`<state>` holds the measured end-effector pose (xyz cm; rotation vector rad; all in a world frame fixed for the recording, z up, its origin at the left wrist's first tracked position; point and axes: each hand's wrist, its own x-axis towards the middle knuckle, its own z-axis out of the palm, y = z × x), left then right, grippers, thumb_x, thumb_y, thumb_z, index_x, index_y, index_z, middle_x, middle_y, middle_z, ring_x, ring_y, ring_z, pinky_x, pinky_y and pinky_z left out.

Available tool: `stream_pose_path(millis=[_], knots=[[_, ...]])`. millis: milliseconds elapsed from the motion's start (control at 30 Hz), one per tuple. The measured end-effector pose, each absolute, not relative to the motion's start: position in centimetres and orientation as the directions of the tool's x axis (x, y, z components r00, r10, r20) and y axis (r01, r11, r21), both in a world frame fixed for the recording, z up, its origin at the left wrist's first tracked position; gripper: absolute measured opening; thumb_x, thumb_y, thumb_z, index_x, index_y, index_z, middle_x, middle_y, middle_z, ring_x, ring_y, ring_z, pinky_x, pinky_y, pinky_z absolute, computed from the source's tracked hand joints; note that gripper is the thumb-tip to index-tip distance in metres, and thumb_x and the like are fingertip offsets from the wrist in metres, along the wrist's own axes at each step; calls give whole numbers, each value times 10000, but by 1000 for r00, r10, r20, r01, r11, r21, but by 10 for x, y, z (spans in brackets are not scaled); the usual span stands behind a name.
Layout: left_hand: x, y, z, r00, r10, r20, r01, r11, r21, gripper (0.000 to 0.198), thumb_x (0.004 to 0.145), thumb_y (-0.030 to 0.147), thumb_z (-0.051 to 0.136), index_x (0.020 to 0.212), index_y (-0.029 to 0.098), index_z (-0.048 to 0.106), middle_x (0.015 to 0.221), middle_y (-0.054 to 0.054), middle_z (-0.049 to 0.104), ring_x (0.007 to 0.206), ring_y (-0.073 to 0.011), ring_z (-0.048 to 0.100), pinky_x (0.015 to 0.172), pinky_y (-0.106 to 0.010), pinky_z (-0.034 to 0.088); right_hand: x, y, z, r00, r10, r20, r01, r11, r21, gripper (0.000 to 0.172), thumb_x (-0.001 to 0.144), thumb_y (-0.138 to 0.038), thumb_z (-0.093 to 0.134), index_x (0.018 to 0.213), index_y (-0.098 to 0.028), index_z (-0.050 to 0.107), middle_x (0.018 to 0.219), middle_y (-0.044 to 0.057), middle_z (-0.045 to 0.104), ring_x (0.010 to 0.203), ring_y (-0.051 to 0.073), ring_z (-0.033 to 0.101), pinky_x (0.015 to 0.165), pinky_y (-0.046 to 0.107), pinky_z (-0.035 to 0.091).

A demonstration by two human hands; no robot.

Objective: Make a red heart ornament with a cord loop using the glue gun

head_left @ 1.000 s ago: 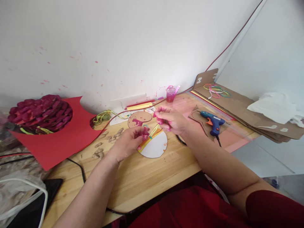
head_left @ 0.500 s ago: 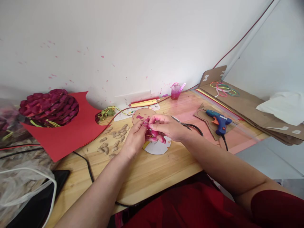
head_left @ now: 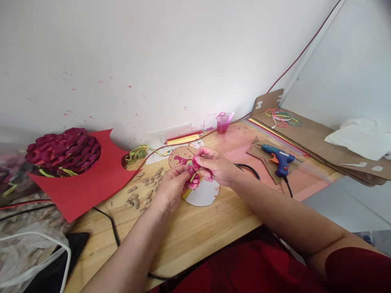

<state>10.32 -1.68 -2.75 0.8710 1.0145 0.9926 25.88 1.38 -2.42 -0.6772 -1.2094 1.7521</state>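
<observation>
My left hand (head_left: pixel 171 186) and my right hand (head_left: pixel 214 164) meet above a white paper disc (head_left: pixel 204 194) on the wooden table (head_left: pixel 195 228). Both pinch a small pink-stained piece with thin yellow-green strands (head_left: pixel 193 176) between the fingertips; the piece itself is too small to name. My fingertips are stained pink. A brown cardboard circle (head_left: pixel 180 156) with a pink blot lies just behind the hands. Several peanut shells (head_left: pixel 146 190) lie scattered left of my left hand.
A blue glue gun (head_left: pixel 279 156) rests on cardboard at right, its black cord (head_left: pixel 247 167) running behind my right wrist. Red paper (head_left: pixel 88 175) and a dark-red flower piece (head_left: pixel 62 149) lie left. A pink cup (head_left: pixel 222 123) stands by the wall. Cardboard sheets with rubber bands (head_left: pixel 282 117) lie far right.
My hands came together from slightly apart and now pinch the small piece between them over the disc. The camera view shifted a little.
</observation>
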Motion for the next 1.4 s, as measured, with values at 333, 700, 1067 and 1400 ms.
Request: stream_pose_path(millis=[333, 700, 1067, 1400], knots=[[101, -15, -33, 204, 940, -273, -201, 313, 928, 425, 504, 377, 940, 769, 99, 759, 629, -22, 657, 514, -56, 528, 495, -167, 440, 263, 20, -29, -456, 890, -13, -367, -201, -908, 334, 771, -392, 770, 831, -198, 505, 594, -81, 583, 356, 28, 371, 345, 171, 272], [99, -14, -33, 139, 940, -312, -275, 339, 900, 422, 490, 346, 943, 760, 94, 740, 615, -30, 669, 471, -53, 535, 449, -157, 433, 275, 37, -23, -126, 989, -71, -585, -132, -800, 329, 648, -300, 844, 790, -185, 570, 690, -36, 627, 566, 76, 564, 532, 196, 446], [101, -9, -36, -26, 964, -265, -499, 217, 839, 429, 468, 312, 956, 797, 149, 734, 811, -14, 747, 670, -110, 661, 618, -221, 546, 258, 20, -41, -559, 826, 74, 2, 90, -996, 287, 750, -391, 781, 925, -165, 754, 854, 9, 713, 826, 171, 622, 801, 309, 469], [99, -9, -33, -58, 976, -209, -458, 160, 874, 344, 489, 258, 932, 756, 133, 755, 797, -40, 746, 617, -74, 589, 505, -160, 407, 248, 15, -47, -460, 885, 74, 139, 154, -978, 252, 789, -384, 702, 691, -152, 712, 626, -26, 577, 640, 124, 494, 610, 257, 363]])
